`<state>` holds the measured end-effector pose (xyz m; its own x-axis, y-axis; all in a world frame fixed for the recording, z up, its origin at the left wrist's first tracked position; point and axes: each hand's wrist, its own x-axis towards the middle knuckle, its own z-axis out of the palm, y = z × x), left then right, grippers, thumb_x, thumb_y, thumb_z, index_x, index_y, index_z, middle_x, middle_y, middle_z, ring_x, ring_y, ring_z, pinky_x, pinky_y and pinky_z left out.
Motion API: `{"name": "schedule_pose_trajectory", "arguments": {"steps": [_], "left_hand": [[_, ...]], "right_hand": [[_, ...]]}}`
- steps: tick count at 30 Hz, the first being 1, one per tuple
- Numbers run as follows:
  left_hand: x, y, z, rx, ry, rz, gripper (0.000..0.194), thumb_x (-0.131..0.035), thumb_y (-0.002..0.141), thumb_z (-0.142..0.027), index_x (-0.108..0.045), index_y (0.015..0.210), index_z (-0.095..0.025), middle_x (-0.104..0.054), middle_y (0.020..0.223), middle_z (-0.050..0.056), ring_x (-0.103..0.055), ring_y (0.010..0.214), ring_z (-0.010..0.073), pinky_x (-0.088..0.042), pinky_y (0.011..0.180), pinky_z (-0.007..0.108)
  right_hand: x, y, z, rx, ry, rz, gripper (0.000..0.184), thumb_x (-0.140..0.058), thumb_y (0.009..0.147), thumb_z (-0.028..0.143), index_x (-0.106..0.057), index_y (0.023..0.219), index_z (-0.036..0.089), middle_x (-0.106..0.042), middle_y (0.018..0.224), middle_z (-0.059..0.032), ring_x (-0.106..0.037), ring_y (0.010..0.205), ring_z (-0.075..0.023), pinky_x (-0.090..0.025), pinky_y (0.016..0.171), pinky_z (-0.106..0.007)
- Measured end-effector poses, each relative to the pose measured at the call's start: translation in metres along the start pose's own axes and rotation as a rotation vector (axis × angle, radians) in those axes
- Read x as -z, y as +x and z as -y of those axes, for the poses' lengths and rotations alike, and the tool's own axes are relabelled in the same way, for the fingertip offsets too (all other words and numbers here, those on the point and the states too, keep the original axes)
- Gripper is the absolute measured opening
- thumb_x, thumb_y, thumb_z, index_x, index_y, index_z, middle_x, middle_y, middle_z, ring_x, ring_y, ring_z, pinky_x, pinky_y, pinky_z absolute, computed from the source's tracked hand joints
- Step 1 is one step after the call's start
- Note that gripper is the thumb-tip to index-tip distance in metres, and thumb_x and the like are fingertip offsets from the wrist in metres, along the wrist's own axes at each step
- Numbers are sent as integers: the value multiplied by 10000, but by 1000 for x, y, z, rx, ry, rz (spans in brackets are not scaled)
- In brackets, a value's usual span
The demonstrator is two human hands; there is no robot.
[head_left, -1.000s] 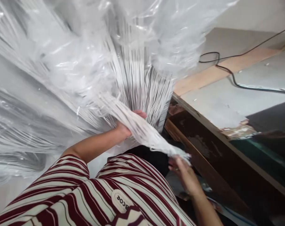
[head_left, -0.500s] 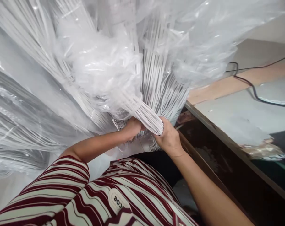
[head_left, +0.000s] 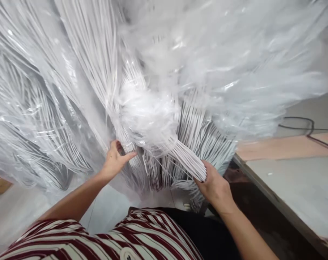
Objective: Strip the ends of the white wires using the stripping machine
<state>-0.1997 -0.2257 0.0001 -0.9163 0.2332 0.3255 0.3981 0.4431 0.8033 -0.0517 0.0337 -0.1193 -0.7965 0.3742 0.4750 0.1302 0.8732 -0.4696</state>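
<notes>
Right hand (head_left: 216, 186) clasped on a white bundle (head_left: 189, 160), left hand (head_left: 115, 162) spread

We have the bundle of thin white strands slanting down to our right, its even ends showing beside our right palm. Our right fingers close around it just short of those ends, which probably keeps the loose strands together and lined up. Farther up, the bundle runs into bunched clear plastic (head_left: 150, 112), which seems to gather that part.

Our left hand stands with thumb and fingers well apart, at a second, plastic-covered group of strands (head_left: 123, 135). We would guess the wide spread suits something that thick and loose; whether the fingers press on it, we cannot tell.

Behind the held bundle, more strands (head_left: 192, 121) hang close together, partly under plastic, their length likely the reason for hanging them. To our right, a black cable (head_left: 312, 130) lies looped above the pale tabletop's edge strip (head_left: 285, 146).
</notes>
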Motion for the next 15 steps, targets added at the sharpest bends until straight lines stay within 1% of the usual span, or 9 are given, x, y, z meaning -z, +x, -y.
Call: {"name": "schedule_pose_trajectory", "arguments": {"steps": [1,3,4,5,6,8,11,13,15], "left_hand": [[-12,3,1,-17,-12,-73,685,-741,505,-366,-460,1100,-174,-549,1153,128,-491,1087,290,-366,916,434],[-32,12,1,15,-85,-204,707,-742,505,-331,-431,1124,-184,-528,1183,130,-456,1120,303,-334,941,453],[-38,17,1,19,-111,-198,687,-731,520,-314,-427,1124,-188,-539,1173,123,-454,1123,298,-336,940,451],[-40,20,1,17,-128,-175,633,-723,524,-292,-458,1090,-188,-574,1125,108,-475,1101,296,-352,928,448],[-40,21,1,14,-150,-137,578,-718,523,-278,-491,1047,-185,-606,1069,91,-509,1059,291,-373,909,447],[-30,15,3,16,-195,-25,499,-733,484,-270,-553,938,-169,-658,933,70,-577,939,296,-423,845,458],[2,-8,4,17,-273,150,470,-743,468,-326,-594,888,-176,-683,868,69,-607,871,309,-457,793,458],[26,-25,1,15,-353,338,508,-731,472,-416,-608,910,-189,-687,891,74,-602,901,318,-471,777,436],[43,-38,-7,-2,-397,465,528,-670,457,-578,-633,830,-206,-696,824,63,-611,875,325,-494,710,417]], "right_hand": [[4,0,-2,13,-9,-2,396,-455,746,253,-432,1127,145,-604,994,-140,-590,904,-284,-466,707,-357],[11,-2,-3,31,-25,-7,397,-450,757,265,-428,1136,149,-601,1007,-137,-587,912,-283,-463,714,-355],[15,-3,-3,34,-32,-7,395,-449,761,269,-428,1138,151,-602,1007,-133,-586,915,-283,-461,717,-354],[17,-4,-3,34,-38,-7,391,-447,765,270,-430,1138,153,-604,1006,-130,-584,919,-282,-460,720,-354],[19,-4,-3,34,-42,-8,387,-443,768,268,-432,1137,152,-604,1008,-129,-582,925,-282,-458,725,-353],[22,-3,-4,41,-45,-7,384,-433,775,269,-435,1139,148,-597,1031,-134,-574,942,-282,-453,734,-354],[19,5,-9,49,-38,10,383,-418,788,284,-435,1147,151,-593,1043,-135,-573,937,-284,-447,739,-370],[16,11,-12,35,-15,43,368,-407,799,302,-448,1138,164,-605,1009,-129,-577,921,-288,-444,743,-389],[14,11,-9,-4,31,70,382,-431,790,337,-459,1131,167,-600,1014,-135,-559,949,-305,-435,766,-424]]}}
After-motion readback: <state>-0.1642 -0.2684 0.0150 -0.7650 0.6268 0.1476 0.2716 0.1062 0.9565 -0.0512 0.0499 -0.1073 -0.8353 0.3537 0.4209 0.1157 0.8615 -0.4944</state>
